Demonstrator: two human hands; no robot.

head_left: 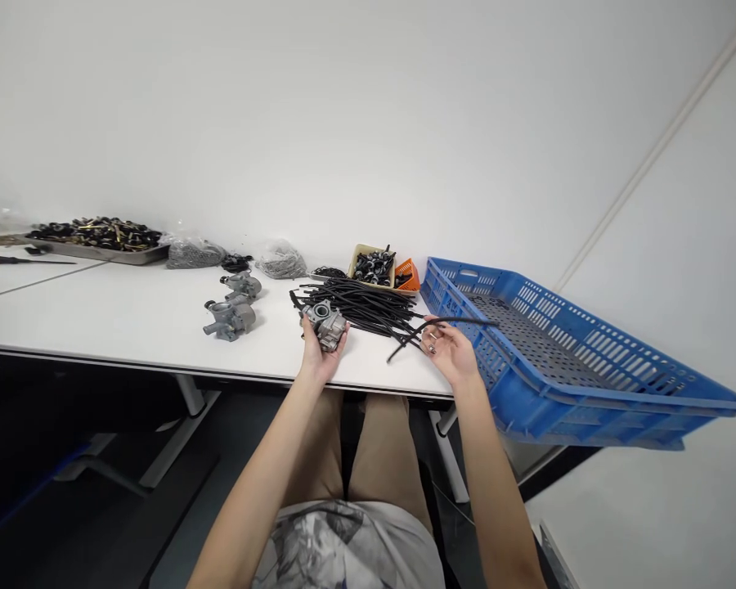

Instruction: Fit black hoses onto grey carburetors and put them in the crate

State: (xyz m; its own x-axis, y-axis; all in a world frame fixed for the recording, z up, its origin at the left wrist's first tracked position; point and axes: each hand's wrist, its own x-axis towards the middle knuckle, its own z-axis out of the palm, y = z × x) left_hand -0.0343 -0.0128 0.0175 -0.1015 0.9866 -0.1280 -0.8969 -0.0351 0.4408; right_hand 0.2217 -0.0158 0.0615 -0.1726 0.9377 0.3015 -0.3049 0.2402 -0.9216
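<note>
My left hand [317,358] is closed around a grey metal carburetor [329,327], held just above the table's front part. A round bore shows on its upper face, and a black fitting sticks out at its upper left. In my right hand [451,352] a thin black rubber hose [445,321] is gripped, its ends reaching out on both sides of the fingers. Between and behind the hands lies a pile of similar black hoses [368,303]. Two more carburetors, a nearer one [231,319] and a farther one [244,284], stand on the table to the left.
A large blue plastic crate [527,368] stands at the right, jutting past the table's edge. Along the wall are a yellow bin [356,255] of black parts, an orange basket [410,274], plastic bags [280,260] of small parts, a metal tray [141,255] and a screwdriver [0,259].
</note>
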